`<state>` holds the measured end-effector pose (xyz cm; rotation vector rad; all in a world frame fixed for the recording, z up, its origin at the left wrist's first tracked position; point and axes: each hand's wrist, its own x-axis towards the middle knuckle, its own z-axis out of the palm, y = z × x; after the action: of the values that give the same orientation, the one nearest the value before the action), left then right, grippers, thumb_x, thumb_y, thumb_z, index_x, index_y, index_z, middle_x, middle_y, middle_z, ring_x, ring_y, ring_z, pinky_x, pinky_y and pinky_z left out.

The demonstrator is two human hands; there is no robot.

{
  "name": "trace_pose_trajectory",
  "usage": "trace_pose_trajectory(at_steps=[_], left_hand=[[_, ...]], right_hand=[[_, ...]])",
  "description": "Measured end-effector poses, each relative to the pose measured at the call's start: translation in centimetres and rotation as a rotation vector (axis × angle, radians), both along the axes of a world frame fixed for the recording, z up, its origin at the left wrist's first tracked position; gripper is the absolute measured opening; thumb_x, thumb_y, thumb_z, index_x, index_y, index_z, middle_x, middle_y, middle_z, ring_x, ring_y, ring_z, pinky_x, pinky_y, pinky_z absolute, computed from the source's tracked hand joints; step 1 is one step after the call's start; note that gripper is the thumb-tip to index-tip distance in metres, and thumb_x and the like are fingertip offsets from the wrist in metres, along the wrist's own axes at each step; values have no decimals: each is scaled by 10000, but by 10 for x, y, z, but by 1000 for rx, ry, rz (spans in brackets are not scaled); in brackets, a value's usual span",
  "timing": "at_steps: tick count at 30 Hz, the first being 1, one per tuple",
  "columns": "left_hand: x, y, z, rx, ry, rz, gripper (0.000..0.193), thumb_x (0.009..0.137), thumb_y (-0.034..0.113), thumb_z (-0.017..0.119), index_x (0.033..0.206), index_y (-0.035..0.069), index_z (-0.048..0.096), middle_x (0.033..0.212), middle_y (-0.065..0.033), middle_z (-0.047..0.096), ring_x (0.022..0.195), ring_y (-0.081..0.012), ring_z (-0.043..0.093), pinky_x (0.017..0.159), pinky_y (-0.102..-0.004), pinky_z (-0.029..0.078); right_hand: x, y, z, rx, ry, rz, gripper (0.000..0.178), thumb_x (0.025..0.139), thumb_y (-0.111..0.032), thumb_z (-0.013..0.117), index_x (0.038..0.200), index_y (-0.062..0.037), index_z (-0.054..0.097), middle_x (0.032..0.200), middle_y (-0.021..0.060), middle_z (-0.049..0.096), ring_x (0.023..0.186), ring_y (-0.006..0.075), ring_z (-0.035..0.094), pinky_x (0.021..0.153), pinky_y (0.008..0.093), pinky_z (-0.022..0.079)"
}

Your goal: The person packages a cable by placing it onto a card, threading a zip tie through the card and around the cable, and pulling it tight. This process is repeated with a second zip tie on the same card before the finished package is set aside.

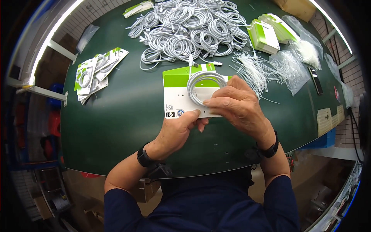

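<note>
A green-and-white backing card [176, 92] is gripped at its lower edge by my left hand [176, 131], thumb on the front and fingers behind. My right hand [239, 106] pinches a coiled grey cable [190, 87] against the card's face at the right. The coil rests over the card, its plug ends sticking out past the top edge. Small punched holes show in the card beside the coil. Part of the card's right side is hidden by my right hand. Another green card edge shows just behind the top of the held one.
A large heap of coiled grey cables [189, 29] covers the far middle. White zip ties [253, 71] spread at right, near plastic bags [291, 69] and stacked cards [264, 36]. Cards with cables attached [92, 75] lie at left. A black pen-like object [315, 80] lies far right.
</note>
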<state>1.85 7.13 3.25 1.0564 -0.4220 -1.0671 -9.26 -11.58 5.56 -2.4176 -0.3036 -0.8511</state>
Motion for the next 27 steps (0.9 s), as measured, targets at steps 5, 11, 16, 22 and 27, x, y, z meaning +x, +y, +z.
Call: trace_pose_trajectory(at_steps=[5,11,16,22,27], left_hand=[[14,-24,-15,-72,-247,-56,235,938,53,524,1137,-50,598,950,-127,681,758,-184,656,693,-310,546],[21,-33,-23,-110,-279,-98,279,943,78,540,1190,-49,568,997,-131,668,801,-195,665,692,-329,561],[16,-37,-19,-80,-255,-20,292,965,149,580,1189,-36,567,967,-114,653,737,-174,652,581,-290,544],[15,-38,-8,169,-227,113,288,979,183,610,1176,-24,569,889,-75,644,621,-108,615,451,-218,471],[11,-40,-12,63,-299,222,285,979,160,599,1200,-11,546,884,-58,631,580,-72,576,414,-206,428]], right_hand=[[0,-11,-8,-12,-6,-70,342,715,-96,838,1045,-140,756,882,4,663,797,206,546,698,307,458],[7,-13,-22,181,-6,-35,289,721,-87,840,996,-129,759,879,0,658,798,198,556,725,316,451],[12,-11,-31,252,24,-5,246,734,-113,840,965,-113,756,875,24,656,799,227,610,716,353,486],[17,-7,-35,287,33,25,302,708,-101,859,995,-115,769,880,24,666,787,212,599,699,333,477],[14,-6,-30,307,47,38,331,689,-78,875,1004,-100,778,890,25,680,777,192,579,672,306,458]])
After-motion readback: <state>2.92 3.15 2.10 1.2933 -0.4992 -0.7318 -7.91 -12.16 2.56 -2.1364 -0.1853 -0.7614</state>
